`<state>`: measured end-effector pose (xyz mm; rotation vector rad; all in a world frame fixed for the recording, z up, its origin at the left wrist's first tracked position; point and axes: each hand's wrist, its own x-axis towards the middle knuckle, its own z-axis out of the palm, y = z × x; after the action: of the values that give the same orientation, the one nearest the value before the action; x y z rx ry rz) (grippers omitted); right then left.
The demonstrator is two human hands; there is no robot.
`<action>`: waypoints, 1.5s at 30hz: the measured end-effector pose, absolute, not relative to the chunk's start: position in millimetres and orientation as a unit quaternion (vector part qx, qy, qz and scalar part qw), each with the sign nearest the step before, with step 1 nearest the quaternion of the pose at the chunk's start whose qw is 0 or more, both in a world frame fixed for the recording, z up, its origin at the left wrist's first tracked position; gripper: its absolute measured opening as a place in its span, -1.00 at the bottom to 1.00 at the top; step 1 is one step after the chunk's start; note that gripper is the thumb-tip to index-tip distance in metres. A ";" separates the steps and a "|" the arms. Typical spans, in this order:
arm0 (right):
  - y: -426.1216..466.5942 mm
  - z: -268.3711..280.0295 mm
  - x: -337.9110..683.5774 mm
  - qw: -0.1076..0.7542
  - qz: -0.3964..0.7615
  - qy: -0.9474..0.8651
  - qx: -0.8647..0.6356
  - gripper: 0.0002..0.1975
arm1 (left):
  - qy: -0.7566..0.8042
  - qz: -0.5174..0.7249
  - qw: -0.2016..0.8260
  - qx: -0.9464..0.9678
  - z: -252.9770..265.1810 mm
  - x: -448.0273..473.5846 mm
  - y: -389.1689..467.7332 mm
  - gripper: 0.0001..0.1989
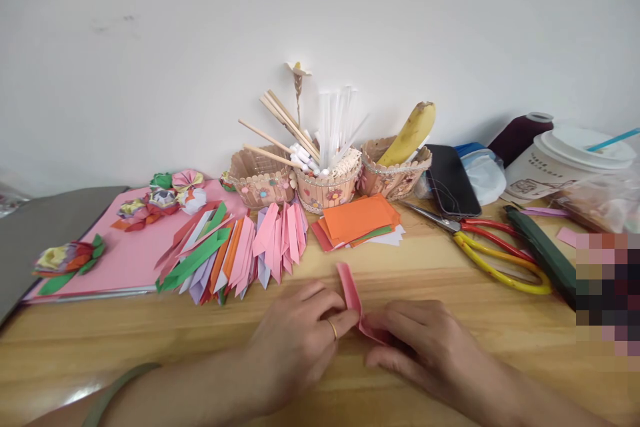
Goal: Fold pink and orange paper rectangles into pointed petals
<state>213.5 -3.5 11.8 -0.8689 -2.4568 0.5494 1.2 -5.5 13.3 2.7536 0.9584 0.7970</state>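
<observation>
- Pink, narrow paper strip (351, 288): bent, low over pale wooden tabletop (125, 323).
- Left hand (303, 340): fingers narrow, pinching strip near bend.
- Right hand (425, 340): fingers curled over other end; cannot tell grip.
- Folding, apparently; next calls for firm creasing.

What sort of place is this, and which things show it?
Probably a papercraft spot at a wooden table: there are folded paper pieces, a stack of coloured paper, and red-and-yellow-handled scissors.
</observation>
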 end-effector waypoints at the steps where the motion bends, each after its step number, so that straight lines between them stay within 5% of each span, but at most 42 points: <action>1: -3.6 14.9 213.6 0.235 0.210 -0.896 -0.313 -0.61 | 0.309 0.266 0.077 0.910 13.2 1.1 -5.7 -0.71; 5: -4.9 25.2 212.8 0.238 0.245 -0.892 -0.294 -0.56 | 0.274 0.280 0.146 0.908 10.1 1.4 -5.5 -0.74; 8: -5.1 24.2 211.9 0.228 0.247 -0.894 -0.296 -0.75 | 0.268 0.291 0.157 0.905 9.0 2.6 -5.0 -0.74; 18: 5.8 5.9 214.5 0.282 0.127 -0.902 -0.301 -0.86 | 0.364 0.283 0.134 0.877 13.7 0.8 -5.8 -0.73; 36: 6.5 21.3 220.4 0.182 0.054 -0.941 -0.281 -0.61 | 0.300 0.280 -0.048 0.911 1.3 0.3 -5.2 -0.76; 45: 3.7 18.9 219.7 0.184 0.020 -0.938 -0.293 -0.74 | 0.271 0.277 -0.100 0.916 6.7 1.1 -16.3 -0.68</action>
<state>219.7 3.7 18.9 -0.8258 -2.6461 0.0556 1.1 -16.3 6.7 3.0780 0.9103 0.9317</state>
